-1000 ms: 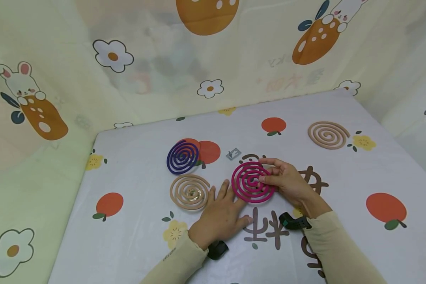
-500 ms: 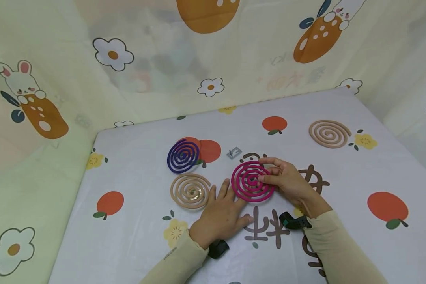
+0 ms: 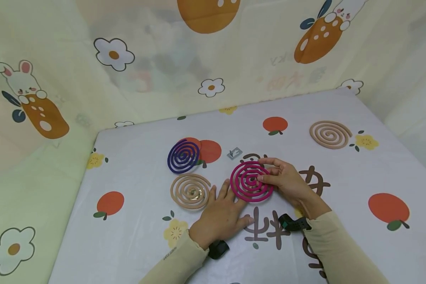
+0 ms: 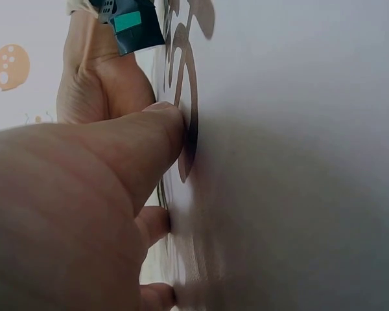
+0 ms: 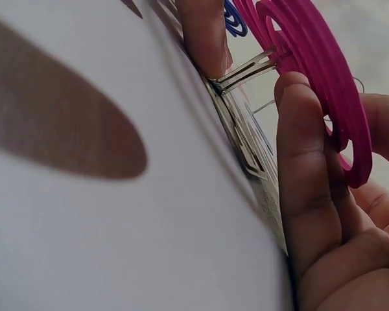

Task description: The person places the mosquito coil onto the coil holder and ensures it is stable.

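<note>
My right hand (image 3: 291, 183) pinches the right side of a magenta mosquito coil (image 3: 251, 180), its thumb on top near the centre. In the right wrist view a thin metal coil stand (image 5: 246, 71) rises from its flat base to the middle of the coil, which is tilted above the tablecloth. My left hand (image 3: 218, 217) lies palm down with its fingers spread, and its index fingertip reaches under the coil's edge. One finger (image 5: 204, 35) presses at the foot of the stand. To the left of that hand is a tan mosquito coil (image 3: 191, 191) with a shiny metal stand (image 3: 198, 194) at its centre.
A dark blue mosquito coil (image 3: 182, 156) lies behind the tan one. A small silver coil stand (image 3: 235, 153) sits behind the magenta coil. Another tan coil (image 3: 330, 134) lies at the far right. A printed curtain (image 3: 156, 86) hangs along the table's back edge.
The magenta coil has shifted very slightly to the left with the right hand's fingers on it. The left hand stays in place.
</note>
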Demonstrator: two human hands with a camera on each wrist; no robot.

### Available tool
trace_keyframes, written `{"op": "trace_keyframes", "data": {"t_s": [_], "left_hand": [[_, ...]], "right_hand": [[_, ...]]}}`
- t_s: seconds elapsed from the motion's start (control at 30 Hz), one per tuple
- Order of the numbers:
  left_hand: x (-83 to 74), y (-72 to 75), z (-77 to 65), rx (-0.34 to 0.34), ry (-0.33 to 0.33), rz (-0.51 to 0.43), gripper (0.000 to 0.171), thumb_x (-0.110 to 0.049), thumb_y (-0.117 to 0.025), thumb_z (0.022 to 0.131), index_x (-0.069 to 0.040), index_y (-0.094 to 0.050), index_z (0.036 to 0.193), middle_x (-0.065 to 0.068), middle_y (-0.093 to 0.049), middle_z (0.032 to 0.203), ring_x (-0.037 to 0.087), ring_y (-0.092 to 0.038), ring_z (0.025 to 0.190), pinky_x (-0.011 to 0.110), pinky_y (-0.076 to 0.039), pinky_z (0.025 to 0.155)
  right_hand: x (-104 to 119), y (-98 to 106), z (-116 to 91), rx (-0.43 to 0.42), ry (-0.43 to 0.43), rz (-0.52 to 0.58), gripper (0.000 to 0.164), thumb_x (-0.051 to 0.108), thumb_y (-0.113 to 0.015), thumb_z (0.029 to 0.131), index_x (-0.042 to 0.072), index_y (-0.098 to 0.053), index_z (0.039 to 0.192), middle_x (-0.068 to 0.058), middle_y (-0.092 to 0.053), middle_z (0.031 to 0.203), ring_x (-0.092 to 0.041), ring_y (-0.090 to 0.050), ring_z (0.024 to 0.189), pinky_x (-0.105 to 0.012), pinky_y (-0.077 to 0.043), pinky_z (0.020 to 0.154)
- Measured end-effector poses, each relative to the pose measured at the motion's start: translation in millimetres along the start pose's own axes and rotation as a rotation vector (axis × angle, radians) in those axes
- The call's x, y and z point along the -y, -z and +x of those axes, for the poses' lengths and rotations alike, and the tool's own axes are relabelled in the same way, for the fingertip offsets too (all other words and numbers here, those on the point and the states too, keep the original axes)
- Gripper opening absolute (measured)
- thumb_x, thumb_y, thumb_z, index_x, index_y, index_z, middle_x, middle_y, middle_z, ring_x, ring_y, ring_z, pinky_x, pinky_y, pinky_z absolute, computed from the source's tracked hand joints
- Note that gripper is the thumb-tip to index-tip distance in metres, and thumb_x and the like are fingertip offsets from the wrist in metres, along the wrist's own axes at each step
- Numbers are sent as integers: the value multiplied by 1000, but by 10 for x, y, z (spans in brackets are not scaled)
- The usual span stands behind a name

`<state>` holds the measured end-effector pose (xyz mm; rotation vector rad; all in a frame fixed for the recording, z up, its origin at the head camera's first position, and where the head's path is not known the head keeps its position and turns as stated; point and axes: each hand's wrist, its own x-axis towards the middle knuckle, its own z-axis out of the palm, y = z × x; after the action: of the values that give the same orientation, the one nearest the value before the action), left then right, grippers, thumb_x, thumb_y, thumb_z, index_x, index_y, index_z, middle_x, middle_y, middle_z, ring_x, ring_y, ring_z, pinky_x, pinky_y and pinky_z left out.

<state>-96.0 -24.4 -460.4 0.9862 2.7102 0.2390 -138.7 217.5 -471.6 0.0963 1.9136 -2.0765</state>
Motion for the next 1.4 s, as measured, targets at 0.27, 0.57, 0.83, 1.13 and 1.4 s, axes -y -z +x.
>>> {"op": "trace_keyframes", "data": {"t_s": [0.27, 0.57, 0.83, 1.13, 1.4], "left_hand": [[-9, 6, 3, 9, 3, 3, 75, -63, -48, 103, -34, -23, 167, 8, -15, 175, 40, -10, 160, 69, -16, 122], [-16, -5, 6, 4, 1, 12, 75, -64, -47, 103, -33, -23, 167, 8, -15, 175, 40, -10, 160, 69, -16, 122], [-17, 2, 7, -5, -1, 16, 75, -63, -48, 103, -34, -23, 167, 9, -16, 175, 40, -11, 160, 69, -17, 122], [-6, -3, 17, -1, 5, 6, 75, -63, -48, 103, -35, -22, 167, 9, -16, 175, 40, -10, 160, 69, -15, 122], [-1, -5, 12, 0, 6, 8, 76, -63, -48, 103, -34, -22, 167, 9, -17, 174, 40, -10, 160, 69, -16, 122]], "right_hand": [[18, -11, -20, 7, 6, -26, 58, 5, -71, 98, -1, -46, 150, -5, -75, 101, -12, -72, 91, -24, -60, 84], [53, -9, -45, 20, -10, -55, 61, 7, -73, 98, 0, -44, 151, -10, -79, 103, -13, -74, 94, -24, -59, 87], [35, -10, -31, 13, -12, -68, 61, 9, -74, 97, 4, -46, 151, -9, -79, 102, -14, -75, 95, -25, -60, 87], [60, -16, -30, 30, -5, -81, 63, 10, -73, 98, 1, -44, 152, -10, -79, 101, -13, -74, 95, -24, -59, 86], [54, -16, -15, 37, -9, -79, 63, 9, -73, 98, 1, -43, 153, -8, -79, 98, -12, -73, 93, -23, -59, 85]]}}
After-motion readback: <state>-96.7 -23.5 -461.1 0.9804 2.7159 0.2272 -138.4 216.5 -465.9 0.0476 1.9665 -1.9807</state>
